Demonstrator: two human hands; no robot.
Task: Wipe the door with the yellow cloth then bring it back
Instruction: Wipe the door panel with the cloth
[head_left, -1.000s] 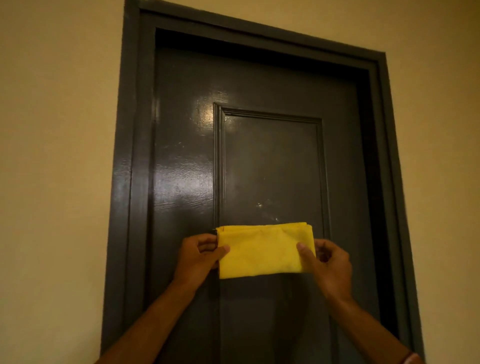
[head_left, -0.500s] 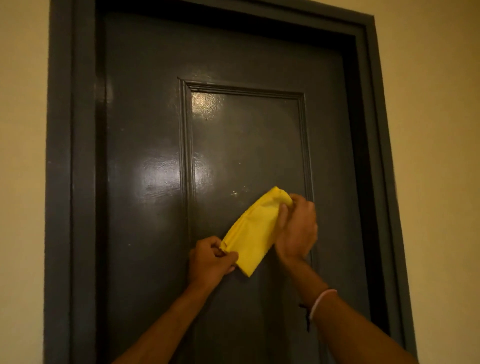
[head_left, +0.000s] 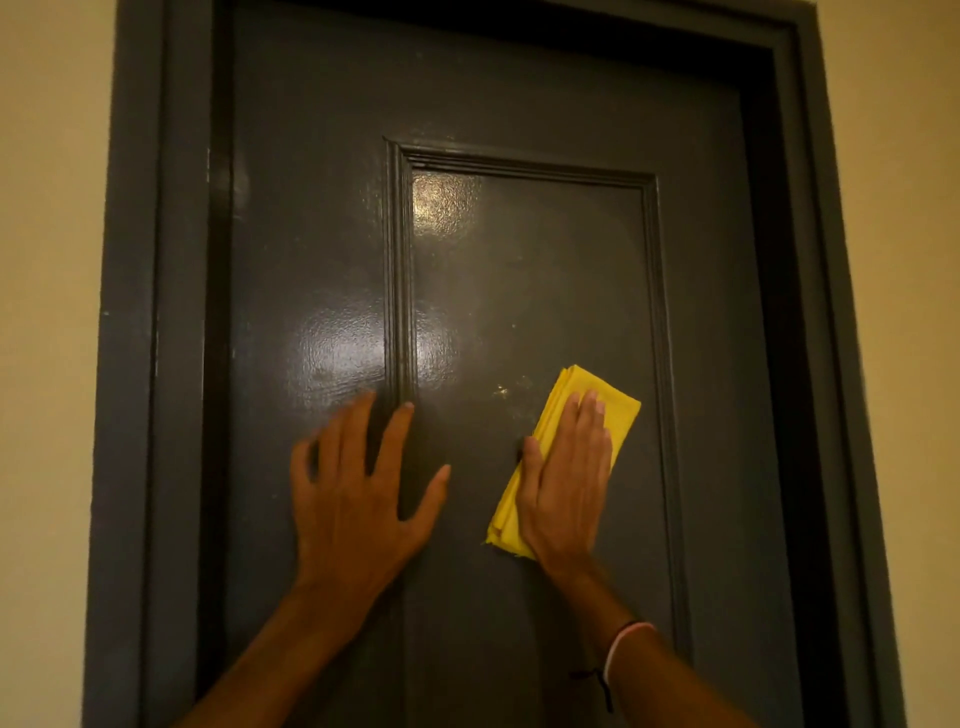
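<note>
A dark grey glossy door (head_left: 519, 260) fills the view, with a raised rectangular panel in its middle. The folded yellow cloth (head_left: 618, 410) lies tilted against that panel, lower right of centre. My right hand (head_left: 566, 483) presses flat on the cloth, fingers together, covering most of it. My left hand (head_left: 353, 493) rests flat on the door to the left, fingers spread over the panel's left moulding, holding nothing. Small pale marks show on the panel just left of the cloth.
A grey door frame (head_left: 135, 364) surrounds the door, with cream wall (head_left: 47, 312) on both sides. A thin band circles my right wrist (head_left: 623, 644).
Both hands held the cloth stretched out. My left hand has let go and spread flat on the door, while my right hand has folded the cloth and now presses it against the panel.
</note>
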